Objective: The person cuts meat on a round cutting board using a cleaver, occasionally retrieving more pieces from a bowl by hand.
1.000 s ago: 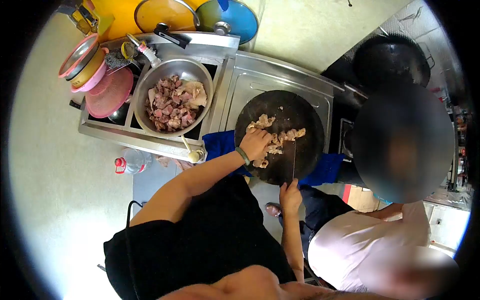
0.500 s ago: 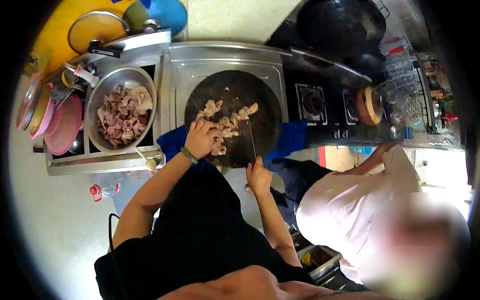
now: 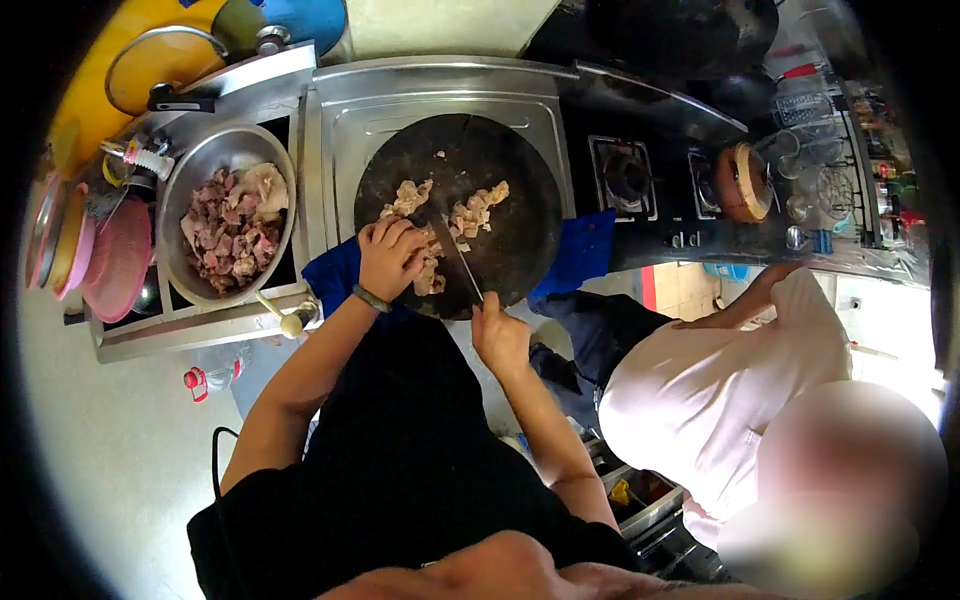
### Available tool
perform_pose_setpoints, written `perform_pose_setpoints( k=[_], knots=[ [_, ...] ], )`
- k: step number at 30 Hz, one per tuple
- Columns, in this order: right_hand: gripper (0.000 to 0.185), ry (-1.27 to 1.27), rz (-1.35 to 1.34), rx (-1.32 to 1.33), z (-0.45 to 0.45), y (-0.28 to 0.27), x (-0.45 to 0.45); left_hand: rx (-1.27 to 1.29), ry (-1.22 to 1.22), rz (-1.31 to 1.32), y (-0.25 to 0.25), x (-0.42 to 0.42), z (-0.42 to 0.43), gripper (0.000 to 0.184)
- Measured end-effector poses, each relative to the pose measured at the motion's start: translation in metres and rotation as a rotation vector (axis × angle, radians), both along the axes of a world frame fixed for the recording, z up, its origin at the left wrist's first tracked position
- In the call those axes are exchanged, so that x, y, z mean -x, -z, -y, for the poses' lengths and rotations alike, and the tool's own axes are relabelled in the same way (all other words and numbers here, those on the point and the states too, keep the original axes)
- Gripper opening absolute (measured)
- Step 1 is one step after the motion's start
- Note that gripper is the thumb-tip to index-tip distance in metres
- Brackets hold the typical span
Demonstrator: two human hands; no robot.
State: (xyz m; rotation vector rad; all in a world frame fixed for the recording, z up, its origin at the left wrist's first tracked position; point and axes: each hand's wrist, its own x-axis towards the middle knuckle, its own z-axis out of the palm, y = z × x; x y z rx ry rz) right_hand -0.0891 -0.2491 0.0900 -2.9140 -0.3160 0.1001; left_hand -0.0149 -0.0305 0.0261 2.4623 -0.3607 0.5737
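Observation:
A round, dark chopping board (image 3: 510,240) lies on the steel counter with pale chopped meat (image 3: 475,212) across its middle. My right hand (image 3: 500,338) grips a knife (image 3: 461,258) by its handle at the board's near edge. The blade slants up and left, among the meat pieces and just right of my left hand. Fingers curled, my left hand (image 3: 392,258) presses on meat at the board's left side; its fingertips are partly hidden. More meat, pinkish, fills a steel bowl (image 3: 180,265) to the left.
Blue cloth (image 3: 580,255) shows under the board. Gas burners (image 3: 627,180) and a wooden-lidded pot (image 3: 742,182) are at the right, a wok (image 3: 680,35) behind. Pink baskets (image 3: 117,260) stand far left. A person in a light shirt (image 3: 720,380) is close on my right.
The knife has moved left across the meat, its blade now tilted toward my left hand. My left hand stays on the meat, slightly turned. The whole view has shifted a little.

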Motion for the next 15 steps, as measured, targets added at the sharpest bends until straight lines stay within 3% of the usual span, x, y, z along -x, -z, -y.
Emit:
perform_pose_setpoints(
  k=[5,15],
  knots=[
    [0.025,-0.005,-0.101,0.112,-0.002,0.012,-0.002,-0.031,0.017,-0.005,0.004,-0.003,-0.002,0.025],
    [0.028,-0.047,-0.253,0.173,-0.007,-0.022,-0.018,-0.075,0.014,-0.028,0.006,-0.009,-0.003,0.026]
  ],
)
